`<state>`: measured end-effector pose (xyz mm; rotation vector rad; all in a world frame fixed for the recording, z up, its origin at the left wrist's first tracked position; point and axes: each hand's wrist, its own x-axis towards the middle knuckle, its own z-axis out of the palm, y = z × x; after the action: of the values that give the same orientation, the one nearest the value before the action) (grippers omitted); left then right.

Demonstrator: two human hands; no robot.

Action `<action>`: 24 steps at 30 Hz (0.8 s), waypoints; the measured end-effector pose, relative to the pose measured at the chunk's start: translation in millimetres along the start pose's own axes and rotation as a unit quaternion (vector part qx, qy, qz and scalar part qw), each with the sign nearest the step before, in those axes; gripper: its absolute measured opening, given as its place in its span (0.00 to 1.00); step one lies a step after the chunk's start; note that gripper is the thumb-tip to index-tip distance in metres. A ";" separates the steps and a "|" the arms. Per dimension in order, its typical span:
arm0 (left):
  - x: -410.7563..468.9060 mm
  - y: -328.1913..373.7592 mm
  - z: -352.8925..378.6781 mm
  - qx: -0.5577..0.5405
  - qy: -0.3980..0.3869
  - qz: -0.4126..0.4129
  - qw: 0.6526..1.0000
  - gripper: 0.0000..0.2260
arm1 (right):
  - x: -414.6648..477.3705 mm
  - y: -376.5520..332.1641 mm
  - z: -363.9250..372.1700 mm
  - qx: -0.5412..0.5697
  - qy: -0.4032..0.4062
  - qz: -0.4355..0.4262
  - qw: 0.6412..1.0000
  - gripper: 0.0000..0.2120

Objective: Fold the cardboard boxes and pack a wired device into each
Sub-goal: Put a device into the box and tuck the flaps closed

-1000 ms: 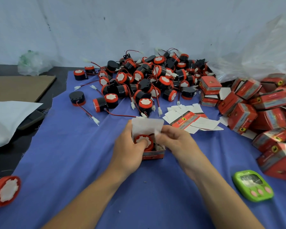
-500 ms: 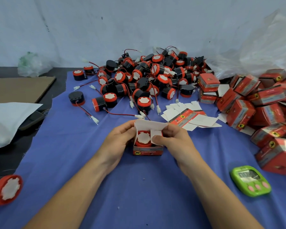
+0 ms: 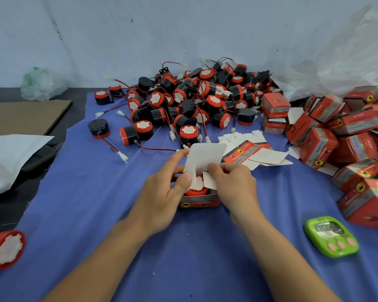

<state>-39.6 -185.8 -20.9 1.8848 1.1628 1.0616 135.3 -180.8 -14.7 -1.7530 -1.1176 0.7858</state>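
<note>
A small red cardboard box (image 3: 200,201) stands on the blue cloth in front of me, its white top flap (image 3: 206,158) raised. Inside it sits a red-and-black round wired device (image 3: 197,188). My left hand (image 3: 162,192) grips the box's left side, thumb on the left side flap. My right hand (image 3: 234,186) pinches the right side flap (image 3: 210,182) and holds the box from the right. A pile of loose wired devices (image 3: 190,99) lies behind. Flat unfolded boxes (image 3: 247,152) lie just right of the raised flap.
Packed red boxes (image 3: 336,136) are heaped at the right. A green timer (image 3: 331,236) lies at the lower right. One device (image 3: 6,249) sits at the lower left edge. Brown cardboard (image 3: 24,116) and a white bag (image 3: 9,158) lie at the left.
The device has sunk into the box. The top flap, bent down half a second ago, now stands up. Both thumbs have moved onto the side flaps.
</note>
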 end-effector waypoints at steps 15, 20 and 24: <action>11.3 -9.0 -27.8 -0.104 -0.189 -0.086 0.973 0.19 | -1.0 6.7 -49.3 0.040 -0.331 -0.097 0.938 0.23; 8.4 -10.1 -34.9 -0.026 -0.221 -0.049 0.974 0.21 | -15.4 0.6 -56.1 -0.015 -0.326 -0.121 0.937 0.19; 2.8 -9.2 -37.0 0.080 -0.202 -0.010 0.976 0.22 | -22.0 -2.0 -54.9 -0.089 -0.276 -0.145 0.946 0.26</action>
<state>-75.1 -175.1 -11.6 2.0839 1.0461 0.5462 172.5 -219.3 10.5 -1.4901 -1.8231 1.0485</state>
